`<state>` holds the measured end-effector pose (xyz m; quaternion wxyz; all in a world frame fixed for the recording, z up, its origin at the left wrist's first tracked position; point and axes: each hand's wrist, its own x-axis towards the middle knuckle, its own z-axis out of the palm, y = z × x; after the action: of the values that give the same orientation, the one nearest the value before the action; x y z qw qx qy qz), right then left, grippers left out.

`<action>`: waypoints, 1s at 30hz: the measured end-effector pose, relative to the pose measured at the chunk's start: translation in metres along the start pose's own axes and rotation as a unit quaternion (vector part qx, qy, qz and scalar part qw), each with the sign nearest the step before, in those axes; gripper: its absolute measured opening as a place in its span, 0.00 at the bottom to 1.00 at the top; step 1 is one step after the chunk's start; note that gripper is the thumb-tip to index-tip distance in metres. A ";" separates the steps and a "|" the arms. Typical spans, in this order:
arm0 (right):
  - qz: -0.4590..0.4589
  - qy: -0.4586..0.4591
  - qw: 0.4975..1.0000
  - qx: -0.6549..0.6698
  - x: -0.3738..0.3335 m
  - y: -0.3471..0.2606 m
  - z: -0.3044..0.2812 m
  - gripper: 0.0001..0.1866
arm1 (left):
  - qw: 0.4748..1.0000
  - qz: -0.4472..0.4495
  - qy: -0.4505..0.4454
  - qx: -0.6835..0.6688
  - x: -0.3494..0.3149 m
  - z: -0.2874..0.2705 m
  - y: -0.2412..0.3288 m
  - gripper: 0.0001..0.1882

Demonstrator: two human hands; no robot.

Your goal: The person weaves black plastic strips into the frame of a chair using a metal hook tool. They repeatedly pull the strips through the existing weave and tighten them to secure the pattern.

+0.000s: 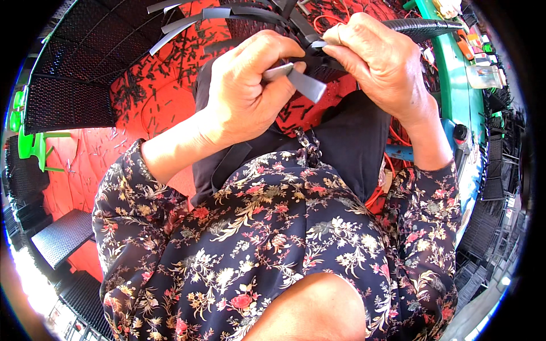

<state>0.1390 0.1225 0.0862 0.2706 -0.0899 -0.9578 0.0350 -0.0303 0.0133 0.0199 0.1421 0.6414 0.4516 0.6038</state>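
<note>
My left hand point(244, 85) is closed, thumb and fingers pinching a flat dark grey plastic strip point(309, 86) whose free end sticks out toward the right. Close by, my right hand point(387, 68) is closed too, its thumb and forefinger pinching the pale tip of another strip point(319, 44). Between and beyond both hands is part of a black woven wicker piece point(255, 27), partly hidden by them. Several loose strip ends point(190, 21) fan out from it to the upper left.
Black wicker panels point(68, 94) stand at the left, near a green stool point(37, 149). Small black offcuts lie scattered over the red floor covering point(165, 113). Along the right runs a green bench point(448, 71) bearing a clear tub point(486, 77). Red hose point(376, 198) lies by my right forearm.
</note>
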 end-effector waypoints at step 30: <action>-0.192 -0.087 0.971 -0.112 0.014 0.004 -0.035 0.12 | 0.958 0.141 -0.194 0.158 0.040 -0.021 0.000 0.16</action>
<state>0.1462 0.1300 0.1224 0.1764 0.0691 -0.9749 -0.1170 -0.0543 0.0361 0.0507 0.0373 0.8174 0.4103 0.4026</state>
